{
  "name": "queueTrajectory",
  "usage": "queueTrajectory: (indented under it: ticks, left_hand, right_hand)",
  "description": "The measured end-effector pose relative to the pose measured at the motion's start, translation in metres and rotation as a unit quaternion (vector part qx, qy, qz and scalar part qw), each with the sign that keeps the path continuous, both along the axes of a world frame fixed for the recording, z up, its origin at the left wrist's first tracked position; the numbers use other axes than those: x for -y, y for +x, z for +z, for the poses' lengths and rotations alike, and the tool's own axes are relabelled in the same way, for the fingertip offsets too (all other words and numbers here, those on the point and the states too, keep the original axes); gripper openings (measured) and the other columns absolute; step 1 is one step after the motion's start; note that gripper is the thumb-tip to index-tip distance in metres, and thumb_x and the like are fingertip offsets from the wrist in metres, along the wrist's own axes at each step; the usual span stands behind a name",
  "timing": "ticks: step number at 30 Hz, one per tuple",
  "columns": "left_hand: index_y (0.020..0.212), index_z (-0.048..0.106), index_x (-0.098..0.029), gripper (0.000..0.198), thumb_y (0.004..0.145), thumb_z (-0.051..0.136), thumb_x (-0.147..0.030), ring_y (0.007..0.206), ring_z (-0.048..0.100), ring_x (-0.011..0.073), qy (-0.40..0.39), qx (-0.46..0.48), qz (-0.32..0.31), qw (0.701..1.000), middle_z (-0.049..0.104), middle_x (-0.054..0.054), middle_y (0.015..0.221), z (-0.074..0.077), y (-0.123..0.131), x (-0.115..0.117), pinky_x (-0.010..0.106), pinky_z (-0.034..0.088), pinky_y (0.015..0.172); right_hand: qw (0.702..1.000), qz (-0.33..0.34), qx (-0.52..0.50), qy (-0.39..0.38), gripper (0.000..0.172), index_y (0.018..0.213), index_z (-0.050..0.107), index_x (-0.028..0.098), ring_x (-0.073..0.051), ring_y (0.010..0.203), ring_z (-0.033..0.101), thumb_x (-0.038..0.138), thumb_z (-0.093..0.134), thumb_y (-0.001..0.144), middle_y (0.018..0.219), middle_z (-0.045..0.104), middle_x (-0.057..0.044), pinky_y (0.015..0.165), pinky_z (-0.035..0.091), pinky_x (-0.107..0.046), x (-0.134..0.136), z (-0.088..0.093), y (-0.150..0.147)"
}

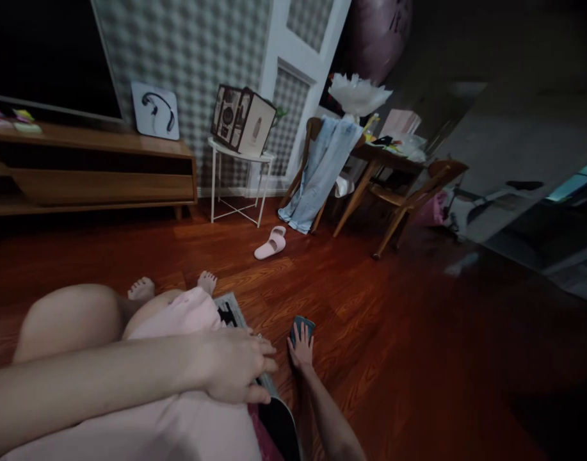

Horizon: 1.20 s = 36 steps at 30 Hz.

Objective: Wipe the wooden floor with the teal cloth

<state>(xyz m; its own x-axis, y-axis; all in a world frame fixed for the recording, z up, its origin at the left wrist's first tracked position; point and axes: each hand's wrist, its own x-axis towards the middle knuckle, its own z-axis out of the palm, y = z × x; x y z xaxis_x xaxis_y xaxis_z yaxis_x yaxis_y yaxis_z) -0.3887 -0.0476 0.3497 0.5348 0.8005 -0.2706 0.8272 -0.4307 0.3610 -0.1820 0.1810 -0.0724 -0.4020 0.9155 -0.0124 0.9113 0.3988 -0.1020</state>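
My left arm crosses my lap, and my left hand (238,365) rests at the edge of a grey patterned pad or seat (233,307) beside my pink clothing (187,314). Its fingers are loosely bent and slightly apart, with nothing visible in them. On the right, my right hand (301,349) reaches down to the floor. Its spread fingers lie over a small dark teal, rectangular flat object (304,322), whose exact kind I cannot make out. The palm side and the object's lower part are hidden under the hand.
A pink slipper (270,243) lies on the wooden floor (370,320). Behind it a white side table (240,153) carries a printed box (245,121). A TV cabinet (101,186) is at left. Jeans (324,166) hang over a chair by the dining table (370,153).
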Motion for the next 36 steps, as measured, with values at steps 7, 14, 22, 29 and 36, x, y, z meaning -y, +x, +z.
queueTrajectory:
  ticks: [7,14,22,29,36]
  left_hand:
    - [0.135,0.06,-0.023,0.045,0.096,0.057,-0.044,0.128,0.056,0.0319,0.008,0.012,0.009,1.0,0.056,0.014,0.143,0.003,-0.003,0.005,0.045,0.039,0.107]
    - [0.132,0.063,-0.022,0.042,0.096,0.058,-0.043,0.127,0.056,0.033,0.007,0.018,0.011,1.0,0.056,0.015,0.143,-0.002,-0.002,0.005,0.046,0.038,0.108]
    - [0.132,0.063,-0.023,0.043,0.095,0.057,-0.044,0.128,0.056,0.0311,0.007,0.041,0.008,0.999,0.055,0.014,0.144,-0.008,-0.002,0.002,0.045,0.038,0.107]
    - [0.131,0.063,-0.027,0.041,0.096,0.056,-0.048,0.126,0.058,0.0287,0.021,0.01,0.004,1.0,0.059,0.01,0.141,-0.005,-0.001,0.001,0.041,0.04,0.106]
    - [0.137,0.059,-0.024,0.045,0.098,0.055,-0.046,0.129,0.055,0.0311,0.008,0.001,-0.007,1.0,0.056,0.013,0.144,0.0,0.002,-0.001,0.046,0.039,0.109]
  right_hand:
    - [0.997,-0.072,-0.017,0.019,0.067,0.155,0.032,0.025,-0.026,0.151,0.018,0.054,0.018,0.097,0.165,0.02,-0.009,0.118,0.015,-0.058,0.018,-0.013,0.049]
    - [0.999,-0.013,-0.012,0.031,0.067,0.156,0.028,0.025,-0.026,0.153,0.011,0.057,0.021,0.098,0.166,0.019,-0.009,0.12,0.014,-0.056,0.1,-0.015,0.065]
    - [0.998,0.037,-0.025,0.032,0.062,0.157,0.025,0.029,-0.023,0.153,0.01,0.052,0.023,0.1,0.166,0.017,-0.005,0.121,0.012,-0.053,0.078,-0.004,0.05]
    - [0.993,-0.107,-0.055,0.008,0.067,0.155,0.03,0.021,-0.028,0.152,0.013,0.053,0.015,0.099,0.165,0.019,-0.012,0.117,0.013,-0.062,0.02,0.0,0.015]
    - [0.995,0.089,-0.035,0.02,0.061,0.156,0.026,0.028,-0.024,0.153,0.014,0.052,0.026,0.1,0.165,0.021,-0.005,0.121,0.014,-0.052,0.072,0.0,0.017]
